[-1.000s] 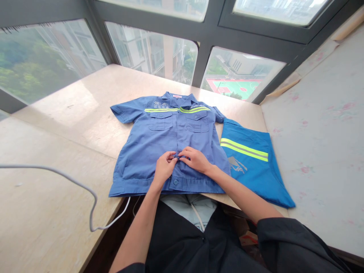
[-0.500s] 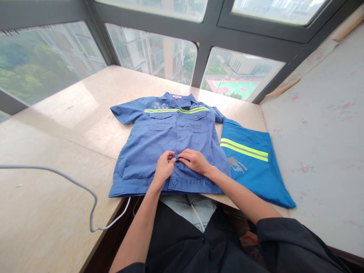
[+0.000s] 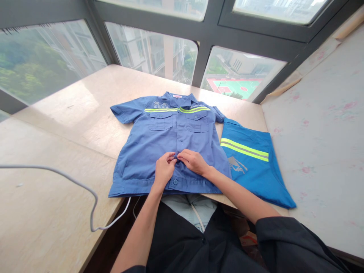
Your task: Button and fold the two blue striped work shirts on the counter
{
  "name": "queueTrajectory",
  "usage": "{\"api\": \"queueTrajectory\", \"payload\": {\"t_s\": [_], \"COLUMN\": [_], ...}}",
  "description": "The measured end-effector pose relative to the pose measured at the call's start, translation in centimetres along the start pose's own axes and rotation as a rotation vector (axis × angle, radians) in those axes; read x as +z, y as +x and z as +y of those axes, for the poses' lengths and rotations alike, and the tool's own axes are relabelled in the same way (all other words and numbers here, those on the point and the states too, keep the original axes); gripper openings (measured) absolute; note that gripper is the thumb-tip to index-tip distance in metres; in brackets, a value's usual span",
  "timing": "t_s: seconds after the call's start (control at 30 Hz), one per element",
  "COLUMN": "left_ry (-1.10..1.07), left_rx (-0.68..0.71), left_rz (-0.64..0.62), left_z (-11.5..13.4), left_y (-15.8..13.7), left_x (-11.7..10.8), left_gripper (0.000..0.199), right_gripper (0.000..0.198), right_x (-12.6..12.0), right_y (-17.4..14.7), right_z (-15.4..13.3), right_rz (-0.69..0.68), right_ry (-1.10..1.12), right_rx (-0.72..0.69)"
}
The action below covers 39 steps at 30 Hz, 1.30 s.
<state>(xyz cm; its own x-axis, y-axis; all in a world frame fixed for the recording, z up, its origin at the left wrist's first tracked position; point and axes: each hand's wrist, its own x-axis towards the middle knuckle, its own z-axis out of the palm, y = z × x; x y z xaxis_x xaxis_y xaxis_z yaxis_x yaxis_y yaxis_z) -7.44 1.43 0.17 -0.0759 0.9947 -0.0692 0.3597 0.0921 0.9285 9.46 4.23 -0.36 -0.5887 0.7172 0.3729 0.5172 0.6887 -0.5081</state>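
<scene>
A blue short-sleeved work shirt [image 3: 153, 146] lies face up and spread out, its collar toward the window. Yellow-green reflective stripes cross its chest above two buttoned flap pockets. My left hand [image 3: 165, 168] pinches the front placket between thumb and fingers, a little above the hem. Right beside it, my right hand [image 3: 193, 161] grips the same placket, the fingertips of both hands nearly touching. Whatever small piece sits between the fingertips is hidden. Below the hands, a round button [image 3: 175, 182] shows on the waistband.
A folded brighter blue garment [image 3: 250, 163] with a reflective stripe lies against the shirt's right side. A pale cable [image 3: 74, 180] curves over the stone-like ledge [image 3: 57, 151] at left and drops past its edge. Windows stand behind, a papered wall [image 3: 315, 151] on the right.
Both hands stay at the same spot on the placket. The fingertips have shifted only slightly and drawn closer together; the shirt lies as before.
</scene>
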Motion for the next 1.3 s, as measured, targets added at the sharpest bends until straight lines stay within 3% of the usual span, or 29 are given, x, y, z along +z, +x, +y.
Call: {"api": "queueTrajectory", "payload": {"t_s": [0.13,0.47,0.7,0.9,1.1,1.2,1.3], "left_ry": [-0.007,0.064,0.284,0.189,0.007,0.04,0.089], "left_rx": [0.04,0.027,0.109,0.033,0.017,0.044,0.033], "left_rz": [-0.016,-0.025,-0.027,-0.102,-0.15,-0.135,-0.101], "left_z": [0.1,0.2,0.3,0.4,0.6,0.8,1.0], "left_y": [-0.1,-0.2,-0.2,0.2,0.4,0.3,0.1], "left_x": [0.2,0.5,0.5,0.0,-0.5,-0.7,-0.6], "left_gripper": [0.015,0.023,0.026,0.019,0.022,0.033,0.024], "right_gripper": [0.021,0.021,0.052,0.029,0.015,0.017,0.021], "right_x": [0.3,-0.9,-2.1,-2.4,-2.0,-1.9,-1.9], "right_y": [0.5,0.0,0.9,1.7,1.3,1.0,0.9], "right_z": [-0.5,0.4,0.8,1.6,2.2,2.3,2.4], "right_rz": [-0.012,-0.044,-0.104,-0.277,-0.181,-0.149,-0.146], "right_ry": [-0.011,-0.008,-0.121,-0.149,-0.129,-0.115,-0.12], "right_rx": [-0.041,-0.017,-0.073,-0.175,-0.224,-0.251,-0.28]}}
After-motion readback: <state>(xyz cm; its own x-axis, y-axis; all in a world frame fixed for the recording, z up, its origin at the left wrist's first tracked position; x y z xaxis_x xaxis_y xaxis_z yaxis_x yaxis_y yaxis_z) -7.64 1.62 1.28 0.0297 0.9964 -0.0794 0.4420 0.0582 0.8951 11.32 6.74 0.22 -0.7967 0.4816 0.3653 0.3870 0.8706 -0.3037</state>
